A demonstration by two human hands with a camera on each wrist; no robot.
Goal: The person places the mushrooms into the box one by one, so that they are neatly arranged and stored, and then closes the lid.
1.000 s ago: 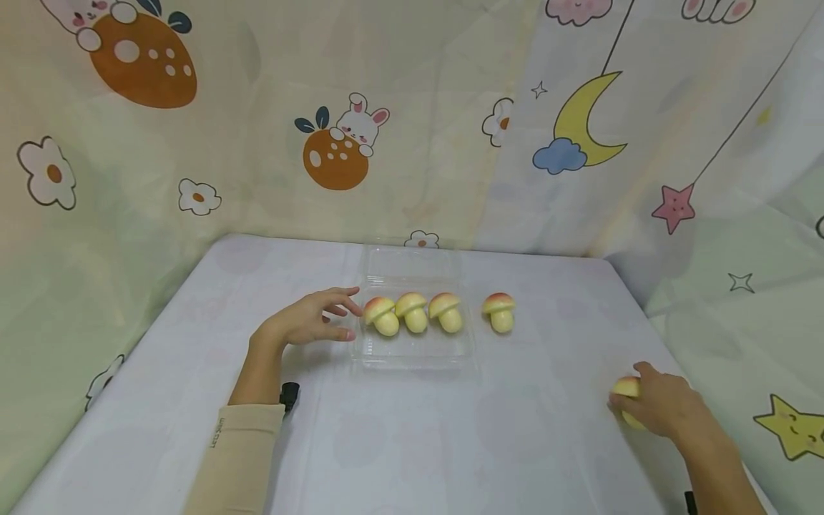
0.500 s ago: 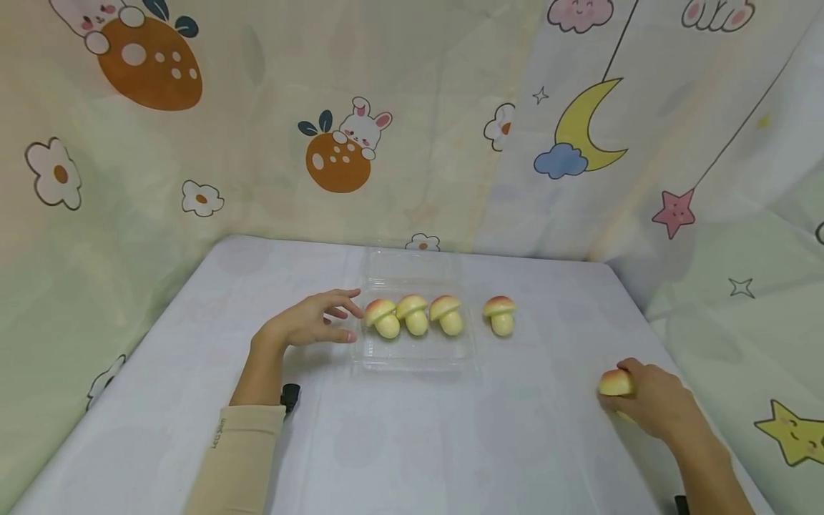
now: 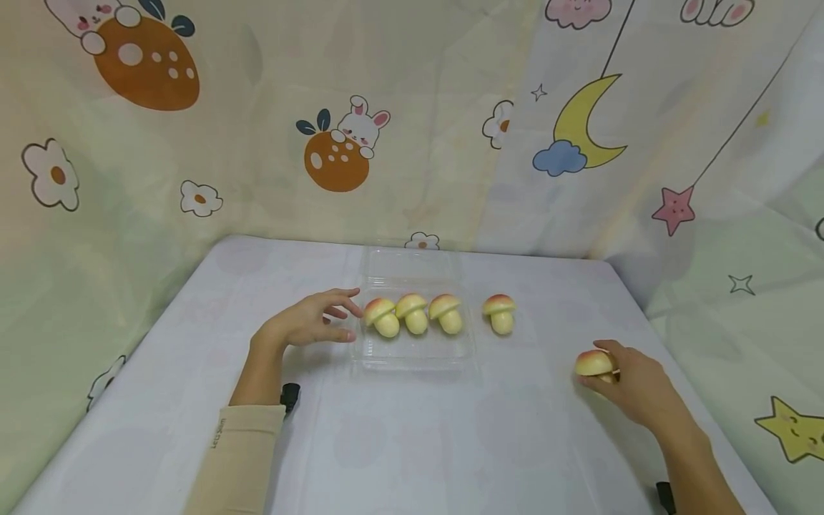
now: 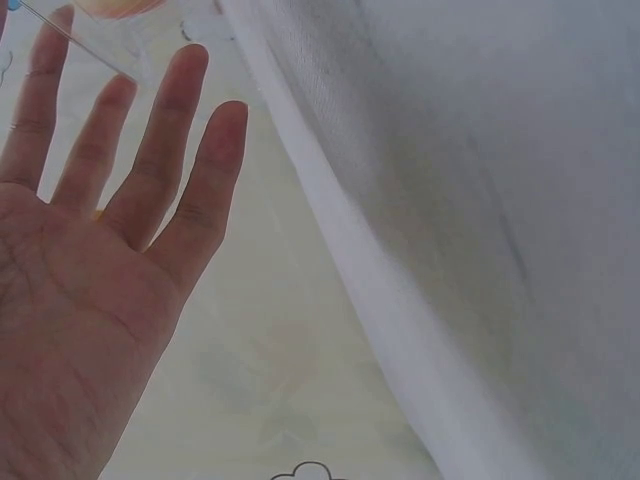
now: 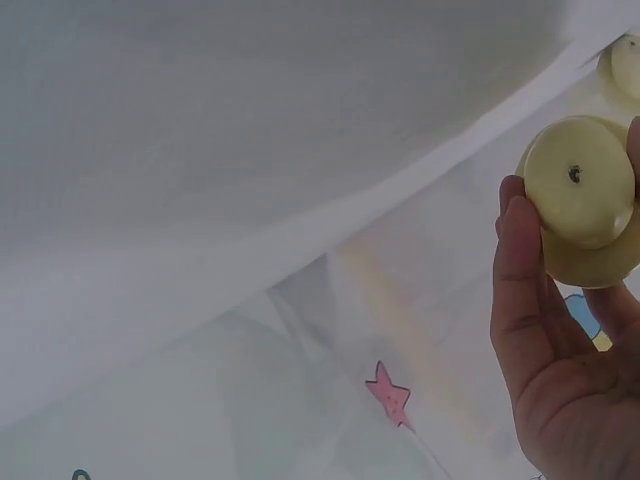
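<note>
My right hand (image 3: 634, 383) grips a toy mushroom (image 3: 594, 363) with a reddish-yellow cap, over the right part of the table. In the right wrist view, fingers and thumb hold this mushroom (image 5: 578, 185) by its sides, its pale stem end facing the camera. Three similar mushrooms (image 3: 413, 313) lie side by side in a clear plastic box (image 3: 415, 356), its lid (image 3: 412, 265) folded back. Beside the box's left edge is my left hand (image 3: 312, 318), fingers extended and loosely spread; whether they touch the box I cannot tell. The left wrist view shows that palm (image 4: 90, 290) holding nothing.
Another mushroom (image 3: 500, 315) lies on the white-covered table (image 3: 412, 443), just right of the box. A patterned cloth (image 3: 425, 143) hangs behind the table and along its sides.
My right hand has moved left and away from me, carrying the mushroom from near the table's right edge. The left hand and the box have stayed in place.
</note>
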